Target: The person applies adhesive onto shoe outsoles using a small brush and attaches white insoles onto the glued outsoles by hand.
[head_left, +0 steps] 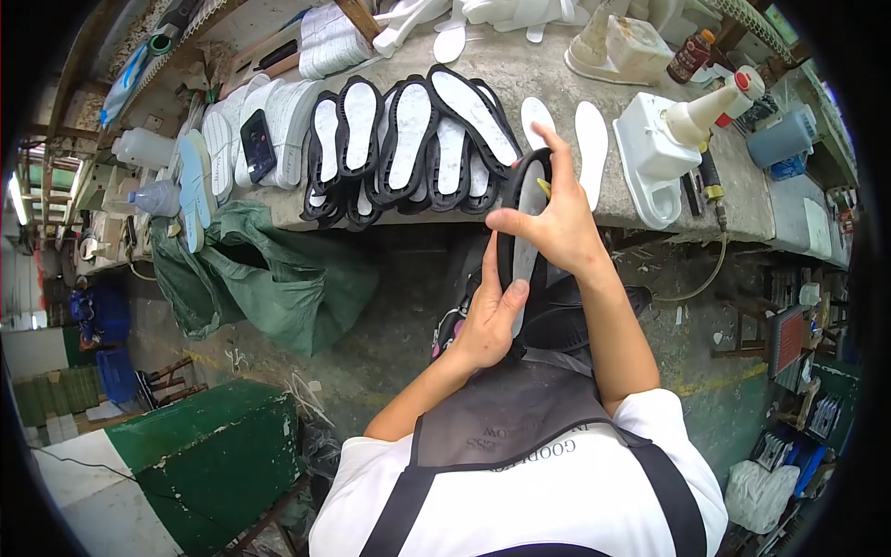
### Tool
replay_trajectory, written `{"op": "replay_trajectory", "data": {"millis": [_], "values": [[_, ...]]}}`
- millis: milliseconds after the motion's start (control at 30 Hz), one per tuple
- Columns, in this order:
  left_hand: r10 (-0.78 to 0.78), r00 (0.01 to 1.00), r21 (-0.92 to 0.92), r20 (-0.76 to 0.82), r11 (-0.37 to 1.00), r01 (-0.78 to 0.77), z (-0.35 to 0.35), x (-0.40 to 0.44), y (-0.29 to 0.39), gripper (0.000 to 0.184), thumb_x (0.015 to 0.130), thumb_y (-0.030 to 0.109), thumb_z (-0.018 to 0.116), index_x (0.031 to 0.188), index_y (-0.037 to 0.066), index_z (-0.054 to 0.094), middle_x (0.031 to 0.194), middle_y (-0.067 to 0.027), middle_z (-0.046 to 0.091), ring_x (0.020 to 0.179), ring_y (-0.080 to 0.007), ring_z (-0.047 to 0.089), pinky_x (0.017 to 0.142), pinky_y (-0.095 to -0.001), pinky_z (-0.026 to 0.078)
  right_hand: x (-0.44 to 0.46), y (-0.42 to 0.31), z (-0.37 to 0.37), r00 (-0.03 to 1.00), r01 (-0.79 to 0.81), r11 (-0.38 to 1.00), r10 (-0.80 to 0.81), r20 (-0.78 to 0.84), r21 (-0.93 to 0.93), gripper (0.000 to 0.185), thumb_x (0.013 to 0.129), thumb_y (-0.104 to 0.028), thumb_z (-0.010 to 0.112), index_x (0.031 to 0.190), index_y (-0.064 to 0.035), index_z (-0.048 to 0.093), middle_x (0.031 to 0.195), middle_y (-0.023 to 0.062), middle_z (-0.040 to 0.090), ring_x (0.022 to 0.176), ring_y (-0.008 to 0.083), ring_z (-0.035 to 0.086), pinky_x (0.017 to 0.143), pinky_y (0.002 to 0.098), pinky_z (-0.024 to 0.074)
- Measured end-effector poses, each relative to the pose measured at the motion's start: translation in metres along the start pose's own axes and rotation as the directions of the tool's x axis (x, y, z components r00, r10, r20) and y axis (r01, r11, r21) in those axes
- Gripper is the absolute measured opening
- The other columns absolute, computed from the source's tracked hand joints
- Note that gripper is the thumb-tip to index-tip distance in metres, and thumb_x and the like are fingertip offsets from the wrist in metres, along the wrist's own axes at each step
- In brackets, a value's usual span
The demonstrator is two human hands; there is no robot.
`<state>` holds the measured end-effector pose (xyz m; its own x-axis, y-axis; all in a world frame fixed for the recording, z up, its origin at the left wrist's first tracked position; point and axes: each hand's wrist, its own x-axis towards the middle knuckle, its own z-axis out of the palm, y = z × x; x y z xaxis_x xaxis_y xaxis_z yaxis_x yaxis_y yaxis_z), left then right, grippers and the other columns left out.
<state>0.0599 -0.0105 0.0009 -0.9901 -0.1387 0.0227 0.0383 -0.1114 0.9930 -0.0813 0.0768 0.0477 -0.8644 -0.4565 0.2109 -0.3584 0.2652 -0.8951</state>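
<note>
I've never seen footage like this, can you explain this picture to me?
There's no machine: these are a person's bare left hand and right hand, together holding a black-rimmed shoe sole. The one picture comes from a camera on that person's head, looking forward and down, so their own dark apron and white shirt show below. On the workbench lie a pile of black-rimmed soles, two loose white insoles, a white container with a red-tipped spout, and, toward the left, a phone on bundled insoles.
</note>
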Motion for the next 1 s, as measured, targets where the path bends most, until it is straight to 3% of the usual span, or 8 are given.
{"op": "replay_trajectory", "data": {"millis": [233,433,533,633,733,833,967,1000], "values": [[0.045,0.998,-0.035,0.050,0.998,-0.043,0.000,-0.004,-0.010,0.071,0.101,0.028,0.041,0.154,0.001,0.002,0.153,-0.0216,0.029,0.141,-0.0294,0.031,0.114,-0.0375,0.023,-0.006,0.013,-0.002,0.998,-0.027,0.996,0.032,-0.051,0.080,0.068,0.074,-0.046,0.080,0.117,-0.0016,0.050,0.098,0.0194,0.064,0.093,0.0314,0.063,0.083,0.0376,0.0488],[-0.031,0.999,-0.257,0.032,0.966,0.038,0.004,-0.005,-0.012,0.067,0.103,0.028,0.038,0.154,0.002,0.005,0.155,-0.0170,0.023,0.143,-0.0252,0.026,0.116,-0.0366,0.019,-0.007,0.040,-0.004,0.996,-0.043,0.965,0.062,-0.066,0.257,0.037,0.088,-0.024,0.071,0.115,-0.0023,0.056,0.101,0.0049,0.062,0.095,0.0116,0.057,0.084,0.0286,0.0465],[-0.044,0.999,-0.301,0.013,0.953,0.046,-0.001,-0.006,-0.011,0.064,0.103,0.025,0.037,0.153,0.001,0.007,0.155,-0.0161,0.023,0.143,-0.0240,0.024,0.117,-0.0357,0.016,-0.015,0.044,-0.007,0.998,0.021,0.985,-0.029,0.047,0.169,0.092,0.066,-0.019,0.083,0.146,-0.0067,0.037,0.126,0.0084,0.052,0.111,0.0185,0.053,0.092,0.0354,0.0456],[-0.058,0.997,-0.182,-0.056,0.982,0.047,-0.012,-0.006,-0.009,0.064,0.101,0.027,0.039,0.152,-0.001,0.011,0.153,-0.0154,0.028,0.141,-0.0230,0.030,0.116,-0.0364,0.020,-0.028,0.037,-0.018,0.986,-0.153,0.985,0.146,0.086,0.084,0.127,0.047,-0.027,0.095,0.152,-0.0082,0.026,0.119,0.0096,0.053,0.090,0.0173,0.056,0.081,0.0325,0.0496],[-0.012,0.977,-0.089,-0.212,0.996,-0.007,-0.043,0.003,0.010,0.064,0.098,0.019,0.042,0.153,-0.002,0.014,0.152,-0.0169,0.032,0.139,-0.0236,0.033,0.115,-0.0349,0.023,-0.031,0.049,-0.051,0.976,-0.136,0.893,0.196,-0.099,0.429,0.110,0.054,-0.006,0.084,0.150,-0.0073,0.032,0.106,0.0047,0.052,0.081,0.0097,0.050,0.067,0.0190,0.0443],[0.035,0.957,-0.046,-0.288,0.998,-0.051,-0.080,0.036,0.039,0.067,0.097,0.015,0.046,0.154,0.000,0.013,0.149,-0.0178,0.037,0.135,-0.0236,0.040,0.112,-0.0339,0.030,-0.034,0.060,-0.077,0.981,-0.044,0.798,0.147,-0.123,0.601,0.079,0.076,-0.007,0.068,0.148,-0.0031,0.035,0.104,0.0048,0.054,0.079,0.0082,0.052,0.060,0.0164,0.0408],[-0.022,0.938,-0.128,-0.347,0.991,-0.024,-0.143,0.110,0.035,0.070,0.098,0.021,0.049,0.155,0.005,0.013,0.148,-0.0189,0.037,0.127,-0.0255,0.049,0.106,-0.0361,0.039,-0.047,0.073,-0.077,0.980,-0.084,0.720,0.186,-0.076,0.689,0.071,0.083,-0.013,0.067,0.145,0.0007,0.037,0.096,0.0048,0.057,0.074,0.0064,0.054,0.055,0.0151,0.0361],[-0.077,0.866,-0.093,-0.494,0.995,0.035,-0.143,0.122,0.060,0.071,0.098,0.026,0.051,0.155,0.008,0.013,0.147,-0.0189,0.037,0.121,-0.0269,0.052,0.099,-0.0390,0.044,-0.051,0.073,-0.075,0.983,-0.068,0.717,0.166,-0.075,0.694,0.075,0.085,-0.026,0.071,0.145,0.0016,0.036,0.097,0.0052,0.057,0.073,0.0064,0.053,0.055,0.0145,0.0364]]}}
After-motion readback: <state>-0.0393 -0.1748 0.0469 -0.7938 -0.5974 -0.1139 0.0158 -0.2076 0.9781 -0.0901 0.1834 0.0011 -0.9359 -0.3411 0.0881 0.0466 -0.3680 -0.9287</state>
